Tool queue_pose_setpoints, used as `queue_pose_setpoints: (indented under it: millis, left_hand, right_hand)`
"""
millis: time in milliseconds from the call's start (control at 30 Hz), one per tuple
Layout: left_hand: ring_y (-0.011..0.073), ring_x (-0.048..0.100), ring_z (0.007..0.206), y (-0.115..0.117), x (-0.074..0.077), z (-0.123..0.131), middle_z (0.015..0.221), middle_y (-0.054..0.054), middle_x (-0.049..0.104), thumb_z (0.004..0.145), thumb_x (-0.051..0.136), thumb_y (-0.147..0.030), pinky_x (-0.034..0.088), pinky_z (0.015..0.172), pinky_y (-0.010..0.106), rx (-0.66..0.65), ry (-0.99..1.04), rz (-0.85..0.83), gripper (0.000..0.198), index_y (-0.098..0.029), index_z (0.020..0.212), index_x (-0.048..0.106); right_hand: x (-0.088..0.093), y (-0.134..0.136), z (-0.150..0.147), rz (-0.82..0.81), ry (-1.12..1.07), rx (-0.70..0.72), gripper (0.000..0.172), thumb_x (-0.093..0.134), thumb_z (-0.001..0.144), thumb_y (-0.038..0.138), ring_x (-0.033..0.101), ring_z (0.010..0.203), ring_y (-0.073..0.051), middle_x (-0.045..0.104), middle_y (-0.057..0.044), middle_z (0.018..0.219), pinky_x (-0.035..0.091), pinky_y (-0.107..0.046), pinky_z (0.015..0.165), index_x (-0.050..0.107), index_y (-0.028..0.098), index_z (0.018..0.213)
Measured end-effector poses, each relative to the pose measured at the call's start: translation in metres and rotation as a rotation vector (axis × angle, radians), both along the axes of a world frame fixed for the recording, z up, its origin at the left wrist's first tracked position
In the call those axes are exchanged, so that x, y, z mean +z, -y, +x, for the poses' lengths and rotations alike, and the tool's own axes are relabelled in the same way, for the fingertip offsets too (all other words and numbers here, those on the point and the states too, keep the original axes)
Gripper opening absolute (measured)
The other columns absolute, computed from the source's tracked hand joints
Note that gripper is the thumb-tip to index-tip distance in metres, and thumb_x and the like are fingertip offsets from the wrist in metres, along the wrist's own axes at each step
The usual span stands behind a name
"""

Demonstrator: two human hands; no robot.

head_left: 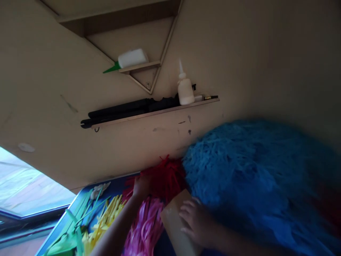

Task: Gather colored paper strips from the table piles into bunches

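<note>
My left hand (142, 186) is at the left side of a heap of red paper strips (167, 177), its fingers closed on some of them; the fingertips are partly hidden among the strips. Lower right, my right hand (194, 220) grips a flat tan piece (174, 217), like a board or stiff card, with fingers bent over its face. Pink paper strips (145, 224) lie between my forearms. Left of them are yellow strips (102, 220) and green strips (70, 231), partly hidden by my left arm.
A large blue fringed paper mass (255, 170) fills the right side. The blue tabletop (96, 193) meets a wall. On wall shelves are a white glue bottle (185, 89), a green-tipped bottle (131, 58) and a long black object (128, 109). A window (29, 188) is at the left.
</note>
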State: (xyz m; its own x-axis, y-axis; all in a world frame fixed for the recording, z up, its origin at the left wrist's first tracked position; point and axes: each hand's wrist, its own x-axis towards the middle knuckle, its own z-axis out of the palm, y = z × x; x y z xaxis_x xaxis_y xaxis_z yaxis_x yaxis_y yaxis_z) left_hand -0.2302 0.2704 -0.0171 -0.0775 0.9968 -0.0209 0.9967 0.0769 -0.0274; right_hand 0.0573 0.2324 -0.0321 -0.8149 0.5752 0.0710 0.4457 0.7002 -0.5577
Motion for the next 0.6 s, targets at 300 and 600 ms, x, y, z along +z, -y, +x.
queue_pose_setpoints:
  millis: [300, 600]
  left_hand:
    - [0.0276, 0.052, 0.12, -0.032, -0.015, 0.015, 0.117, 0.011, 0.069, 0.086, 0.053, -0.01, 0.026, 0.114, 0.044, -0.498, -0.166, 0.007, 0.026, -0.015, 0.101, 0.074]
    - [0.0253, 0.056, 0.114, -0.032, 0.018, 0.008, 0.106, 0.01, 0.072, 0.09, 0.049, -0.014, 0.035, 0.105, 0.039, -0.459, -0.109, 0.022, 0.025, -0.019, 0.091, 0.073]
  right_hand:
    - [-0.007, 0.012, -0.002, -0.012, 0.011, 0.132, 0.042, 0.066, 0.084, 0.039, 0.05, 0.123, -0.029, 0.064, -0.01, 0.128, 0.018, -0.049, 0.114, 0.065, 0.022, 0.123]
    - [-0.02, 0.01, -0.004, 0.061, 0.076, 0.129, 0.031, 0.06, 0.089, 0.039, 0.048, 0.126, -0.027, 0.065, -0.009, 0.125, 0.019, -0.049, 0.113, 0.069, 0.019, 0.111]
